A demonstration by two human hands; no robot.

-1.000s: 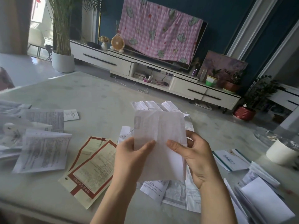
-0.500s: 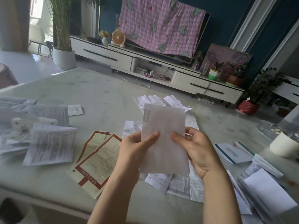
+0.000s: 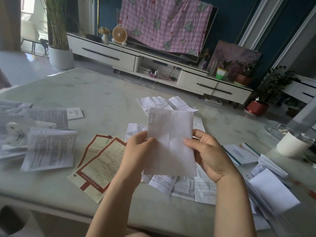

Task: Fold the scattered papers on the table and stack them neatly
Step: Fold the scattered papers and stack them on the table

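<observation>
Both the left hand (image 3: 136, 151) and the right hand (image 3: 208, 154) pinch a creased white sheet (image 3: 171, 142), fingers (image 3: 189, 141) clamped on its side edges. Loose papers (image 3: 184, 185) lie below the fingers on the tabletop (image 3: 102, 103).

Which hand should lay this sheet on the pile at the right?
Probably right: the right hand grips the sheet on the side nearer the white pile; the left hand is farther.

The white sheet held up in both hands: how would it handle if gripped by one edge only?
Probably floppy: the white sheet looks thin enough for print to show through, and the left hand and right hand pinch opposite sides. Likely light. Its creases suggest it would bend there first.
</observation>
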